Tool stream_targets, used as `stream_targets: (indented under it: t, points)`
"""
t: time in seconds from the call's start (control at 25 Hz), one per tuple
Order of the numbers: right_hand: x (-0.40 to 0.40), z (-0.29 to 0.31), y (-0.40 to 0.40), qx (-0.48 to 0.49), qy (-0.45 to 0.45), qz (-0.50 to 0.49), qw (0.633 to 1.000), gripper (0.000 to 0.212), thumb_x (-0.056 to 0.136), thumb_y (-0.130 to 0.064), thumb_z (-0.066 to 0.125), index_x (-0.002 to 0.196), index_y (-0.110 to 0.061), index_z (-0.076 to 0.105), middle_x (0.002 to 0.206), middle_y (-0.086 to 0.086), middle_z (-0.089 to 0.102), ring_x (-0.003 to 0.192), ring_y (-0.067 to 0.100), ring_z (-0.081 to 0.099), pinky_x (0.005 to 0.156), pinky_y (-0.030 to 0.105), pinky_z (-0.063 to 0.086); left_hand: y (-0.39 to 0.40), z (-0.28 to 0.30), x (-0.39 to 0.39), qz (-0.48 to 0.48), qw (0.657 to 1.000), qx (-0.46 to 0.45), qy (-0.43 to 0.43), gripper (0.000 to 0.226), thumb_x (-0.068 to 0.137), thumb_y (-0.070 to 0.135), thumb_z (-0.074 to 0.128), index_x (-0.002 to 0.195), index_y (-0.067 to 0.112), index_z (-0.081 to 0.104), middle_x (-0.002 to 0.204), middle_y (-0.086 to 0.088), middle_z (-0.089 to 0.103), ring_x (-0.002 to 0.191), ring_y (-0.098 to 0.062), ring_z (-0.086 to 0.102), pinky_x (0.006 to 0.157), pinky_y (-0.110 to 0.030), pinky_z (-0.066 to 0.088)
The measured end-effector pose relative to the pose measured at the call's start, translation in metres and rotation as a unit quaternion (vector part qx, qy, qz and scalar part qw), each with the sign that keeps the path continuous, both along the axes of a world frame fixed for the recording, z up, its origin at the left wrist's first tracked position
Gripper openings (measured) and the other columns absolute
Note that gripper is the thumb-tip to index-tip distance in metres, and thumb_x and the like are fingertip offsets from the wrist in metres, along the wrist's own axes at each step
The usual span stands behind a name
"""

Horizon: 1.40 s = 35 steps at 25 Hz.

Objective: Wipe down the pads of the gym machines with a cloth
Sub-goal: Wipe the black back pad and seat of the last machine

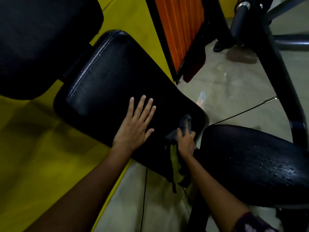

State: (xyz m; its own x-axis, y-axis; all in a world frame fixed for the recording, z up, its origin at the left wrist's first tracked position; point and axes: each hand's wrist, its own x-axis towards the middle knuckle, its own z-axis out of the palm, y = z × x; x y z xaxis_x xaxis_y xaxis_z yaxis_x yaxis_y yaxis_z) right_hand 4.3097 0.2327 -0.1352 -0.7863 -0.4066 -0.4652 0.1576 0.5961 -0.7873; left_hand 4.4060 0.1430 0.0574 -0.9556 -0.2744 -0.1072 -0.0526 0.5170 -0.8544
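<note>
Right hand nearest, its grip closed round a dark cloth with a yellow-green fold hanging below, at the near right corner of the black back pad. Left hand lies flat on that pad, fingers straight and spread, holding nothing. Just right, across a narrow gap, a seat pad beaded with droplets. Beyond: bare grey floor, black frame, orange panel. No writing readable.
</note>
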Motion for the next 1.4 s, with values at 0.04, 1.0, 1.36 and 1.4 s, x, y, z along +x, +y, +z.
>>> stream_targets:
  t: [0.04, 1.0, 1.36, 1.4]
  points:
    - [-0.016, -0.004, -0.001, 0.023, -0.053, -0.032, 0.998, 0.055, 0.098, -0.042, 0.041, 0.149, -0.029, 0.025, 0.129, 0.02, 0.037, 0.108, 0.042, 0.052, 0.083, 0.039, 0.041, 0.0, -0.002, 0.0, 0.0, 1.0, -0.001, 0.0, 0.074, 0.096, 0.055, 0.011, 0.15, 0.007, -0.004, 0.156, -0.022, -0.008, 0.142, -0.043, -0.008, 0.107, -0.063, -0.01]
    - [-0.081, -0.052, -0.013, 0.017, -0.093, -0.163, 0.982, 0.061, 0.097, -0.048, 0.039, 0.15, -0.025, 0.022, 0.142, 0.021, 0.031, 0.115, 0.041, 0.05, 0.093, 0.041, 0.04, 0.005, -0.026, -0.018, 0.035, 0.999, -0.031, 0.019, 0.074, 0.096, 0.054, 0.007, 0.149, 0.008, -0.011, 0.155, -0.023, -0.014, 0.14, -0.05, -0.008, 0.103, -0.07, -0.006]
    - [0.041, -0.027, 0.039, 0.071, -0.209, -0.047, 0.974, 0.056, 0.098, -0.05, 0.032, 0.148, -0.025, 0.025, 0.137, 0.019, 0.035, 0.112, 0.042, 0.049, 0.092, 0.043, 0.039, 0.006, -0.027, -0.02, 0.03, 0.998, -0.051, 0.014, 0.076, 0.094, 0.059, 0.008, 0.15, 0.011, -0.007, 0.157, -0.02, -0.008, 0.141, -0.048, -0.003, 0.105, -0.066, -0.002]
    - [0.053, -0.007, 0.038, 0.058, -0.196, -0.038, 0.978, 0.056, 0.097, -0.051, 0.032, 0.148, -0.03, 0.022, 0.136, 0.017, 0.036, 0.111, 0.042, 0.049, 0.091, 0.043, 0.04, 0.006, -0.027, -0.021, 0.029, 0.998, -0.052, 0.014, 0.076, 0.093, 0.059, 0.008, 0.15, 0.011, -0.007, 0.157, -0.02, -0.007, 0.141, -0.048, -0.003, 0.104, -0.066, -0.002]
